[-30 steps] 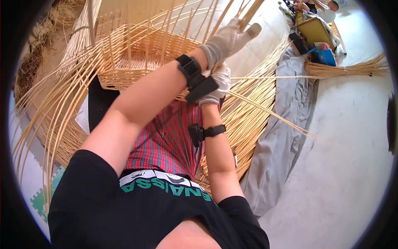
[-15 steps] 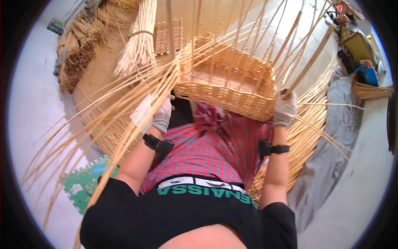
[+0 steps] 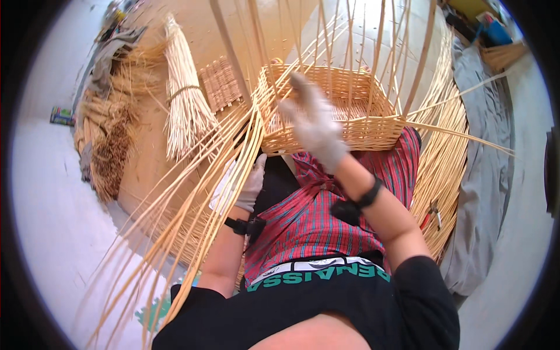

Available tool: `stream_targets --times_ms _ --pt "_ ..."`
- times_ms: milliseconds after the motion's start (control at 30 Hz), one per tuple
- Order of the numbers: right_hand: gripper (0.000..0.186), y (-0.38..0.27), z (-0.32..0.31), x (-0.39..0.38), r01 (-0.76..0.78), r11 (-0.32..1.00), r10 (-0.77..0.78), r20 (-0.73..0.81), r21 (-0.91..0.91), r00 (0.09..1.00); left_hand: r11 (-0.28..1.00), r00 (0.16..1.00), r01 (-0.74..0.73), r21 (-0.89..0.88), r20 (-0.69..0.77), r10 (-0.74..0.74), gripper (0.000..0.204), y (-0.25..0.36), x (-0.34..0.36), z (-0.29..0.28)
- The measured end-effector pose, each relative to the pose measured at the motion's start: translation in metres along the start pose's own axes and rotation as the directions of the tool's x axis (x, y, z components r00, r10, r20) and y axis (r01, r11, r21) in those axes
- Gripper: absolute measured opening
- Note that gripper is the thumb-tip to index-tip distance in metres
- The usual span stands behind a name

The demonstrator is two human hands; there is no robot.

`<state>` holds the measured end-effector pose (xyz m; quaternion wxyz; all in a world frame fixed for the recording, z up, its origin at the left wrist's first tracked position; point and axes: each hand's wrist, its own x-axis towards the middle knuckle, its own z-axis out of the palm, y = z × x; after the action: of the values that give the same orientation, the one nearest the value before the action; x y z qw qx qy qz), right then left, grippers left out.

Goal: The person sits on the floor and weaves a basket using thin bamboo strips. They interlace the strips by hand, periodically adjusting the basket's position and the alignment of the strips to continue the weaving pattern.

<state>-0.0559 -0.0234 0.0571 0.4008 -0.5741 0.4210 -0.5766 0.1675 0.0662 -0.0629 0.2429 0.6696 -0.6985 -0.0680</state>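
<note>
A rectangular wicker basket (image 3: 356, 133) rests tilted across my lap, with tall stakes rising from its sides. A thick spray of long pale canes (image 3: 195, 201) runs out of its left end toward my left elbow. My left hand (image 3: 251, 189), in a whitish glove, is just below the basket's front left corner, against the canes. Its thumb points up; the other fingers are mostly hidden. My right hand (image 3: 318, 125), gloved too, is over the basket's front rim near the left end, slightly blurred, fingers stretched out among the stakes with nothing visible in them.
A tied bundle of pale canes (image 3: 185, 96) and a small woven panel (image 3: 220, 84) lie beyond the basket to the left. Darker bundled material (image 3: 111, 143) is piled farther left. Long canes (image 3: 446, 169) cover the floor at right, with red-handled pliers (image 3: 431, 214) on them.
My right hand has left the basket's right front corner and swung left over its front rim. My left hand is lower beside the canes, and the view has shifted.
</note>
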Motion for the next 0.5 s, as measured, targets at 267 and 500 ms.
stream_targets --times_ms 267,500 --pt "0.101 0.103 0.083 0.061 -0.523 0.775 0.61 -0.203 0.356 0.766 0.967 0.971 -0.207 0.147 0.151 0.185 0.06 -0.004 0.021 -0.022" --pt "0.028 0.047 0.091 0.058 -0.046 0.993 0.087 -0.417 0.109 0.905 0.958 0.97 -0.197 0.208 0.182 0.16 0.061 -0.023 0.019 0.005"
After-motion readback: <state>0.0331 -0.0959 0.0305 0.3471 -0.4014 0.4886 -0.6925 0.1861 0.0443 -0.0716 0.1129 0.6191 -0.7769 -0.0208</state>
